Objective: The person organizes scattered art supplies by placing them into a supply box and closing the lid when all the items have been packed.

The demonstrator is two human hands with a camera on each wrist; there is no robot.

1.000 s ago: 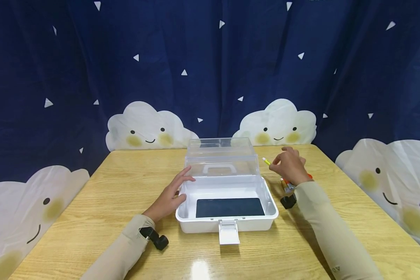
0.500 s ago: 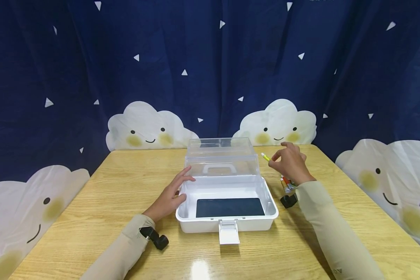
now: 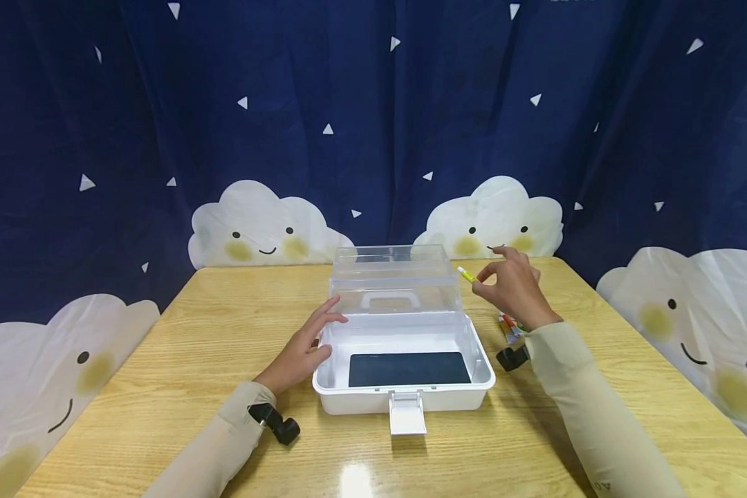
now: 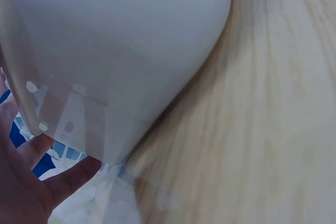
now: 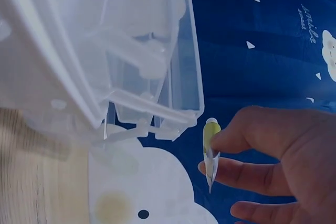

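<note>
My right hand (image 3: 515,289) pinches a small yellow paint tube (image 3: 467,274) between thumb and index finger, above the table to the right of a white box (image 3: 403,400). In the right wrist view the paint tube (image 5: 211,148) shows a white cap at the top and a flat, pointed lower end. The box's clear lid (image 3: 395,280) is tipped back, and its front latch (image 3: 407,415) hangs down. With fingers spread and relaxed, my left hand (image 3: 301,349) rests on the box's left side, fingertips at the lid hinge. A dark rectangular panel (image 3: 409,369) lies inside the box.
Several more paint tubes (image 3: 510,328) lie on the wooden table (image 3: 249,325), partly hidden behind my right wrist. A dark blue curtain (image 3: 373,124) with white clouds hangs behind and beside the table.
My right hand has moved slightly left and up with the yellow paint tube, toward the clear lid. The tubes on the table show a little more. My left hand and the box stay put.
</note>
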